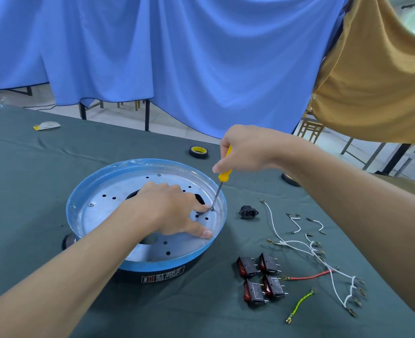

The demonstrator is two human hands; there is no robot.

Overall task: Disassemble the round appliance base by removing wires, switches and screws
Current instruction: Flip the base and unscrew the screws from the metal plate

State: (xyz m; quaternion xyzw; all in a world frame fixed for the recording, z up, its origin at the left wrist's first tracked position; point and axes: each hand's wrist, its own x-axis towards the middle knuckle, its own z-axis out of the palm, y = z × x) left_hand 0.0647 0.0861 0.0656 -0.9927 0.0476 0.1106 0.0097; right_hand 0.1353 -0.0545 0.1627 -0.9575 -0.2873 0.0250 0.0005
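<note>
— Where is the round base (128,184)?

— On the bench (30,167), straight in front of the person, blue rim up and the silver plate showing.

— And the hands?

— The left hand (169,208) lies inside the base, fingers straight and spread, pressing the plate. Its grip holds nothing. The forefinger tip sits just beside a screw (212,209) near the base's right rim.

— The right one?

— The right hand (248,150) is above that same rim, its grip closed round the yellow handle of a screwdriver (224,175). The shaft is tilted and the tip stands on the screw.

— What lies around the base?

— Just right of it is a black power socket (248,212). Further right are loose white wires (311,250). Right of the base's near edge, four black switches (260,279) sit in a cluster, with a red wire (309,276) and a green-yellow wire (299,304) beyond them. Behind the base is a roll of tape (198,152), and further behind it a blue cloth (177,57) hangs.
</note>
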